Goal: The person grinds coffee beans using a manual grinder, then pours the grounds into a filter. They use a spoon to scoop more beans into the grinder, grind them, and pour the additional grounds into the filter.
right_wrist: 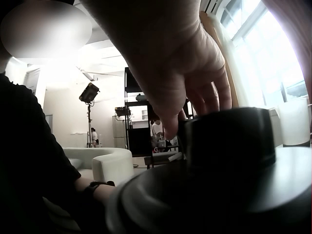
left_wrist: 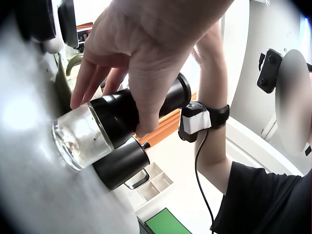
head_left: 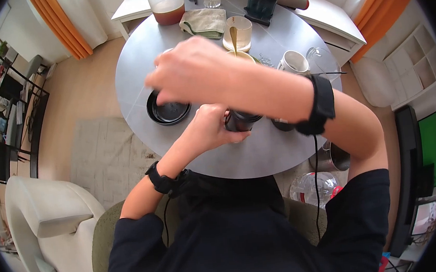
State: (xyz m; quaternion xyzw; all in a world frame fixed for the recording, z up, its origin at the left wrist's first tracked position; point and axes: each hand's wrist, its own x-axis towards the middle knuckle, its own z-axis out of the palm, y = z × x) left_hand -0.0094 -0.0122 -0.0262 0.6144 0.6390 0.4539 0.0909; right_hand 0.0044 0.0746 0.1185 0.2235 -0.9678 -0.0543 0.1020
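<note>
My left hand [head_left: 209,124] grips the black upper body of a grinder [left_wrist: 117,117]. The clear glass base of this grinder tilts in the left wrist view, with small bits inside. My right hand [head_left: 191,68], blurred in the head view, is raised across the table, above and beyond the grinder. In the right wrist view its fingers [right_wrist: 209,97] bend down behind a black cylinder; I cannot tell whether they hold anything. Below that hand lies a round black dish [head_left: 169,113]. Close beside the grinder stands a black jug [left_wrist: 124,163] with a handle.
Toward the back of the round grey table [head_left: 134,65] stand a pitcher [head_left: 168,17] of brown liquid, a folded cloth [head_left: 203,23] and a ribbed glass [head_left: 241,30]. A gold spoon [head_left: 234,38] rises near the middle. On the right is a white mug [head_left: 294,62].
</note>
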